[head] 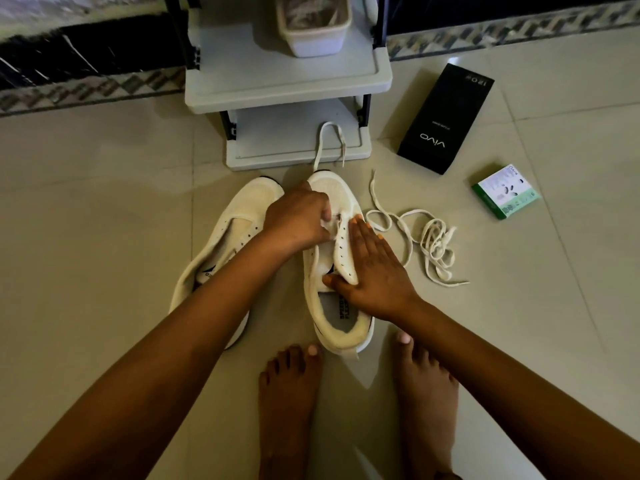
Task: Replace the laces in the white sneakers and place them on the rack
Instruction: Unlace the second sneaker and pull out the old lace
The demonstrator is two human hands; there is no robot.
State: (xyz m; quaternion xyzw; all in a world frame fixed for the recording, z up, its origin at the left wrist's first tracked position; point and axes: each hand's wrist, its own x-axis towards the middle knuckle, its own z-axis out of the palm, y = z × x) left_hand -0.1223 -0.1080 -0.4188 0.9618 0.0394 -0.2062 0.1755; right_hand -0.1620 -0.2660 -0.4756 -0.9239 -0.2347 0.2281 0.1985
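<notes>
Two bare feet (356,403) stand on the tiled floor (86,237) at the near edge of the view, toes just short of the heel of the right-hand sneaker.

Right-hand sneaker (337,327): white, upright on the floor, toe toward the rack, printed insole visible at the heel opening. Right hand (372,271) lies on its outer eyelet flap, fingers straight and pressing flat, thumb tucked under the flap edge. Left hand (299,218) sits over the lower eyelets near the toe, fingers curled and pinching something pale there; whether it is lace or tongue cannot be told. One lace (329,143) runs from the toe of this sneaker forward and loops onto the rack's bottom shelf.

Left-hand sneaker (228,233): white, unlaced, just beside the first, partly under the left forearm.

Loose lace (429,244): cream, tangled on the floor to the right of the sneakers.

Small green-and-white box (505,192): on the floor farther right.

Black carton (446,119): flat on the floor, beside the rack.

Rack (287,91): pale grey shelves, dark uprights, directly beyond the sneakers. White tub (315,32) stands on the upper visible shelf.
</notes>
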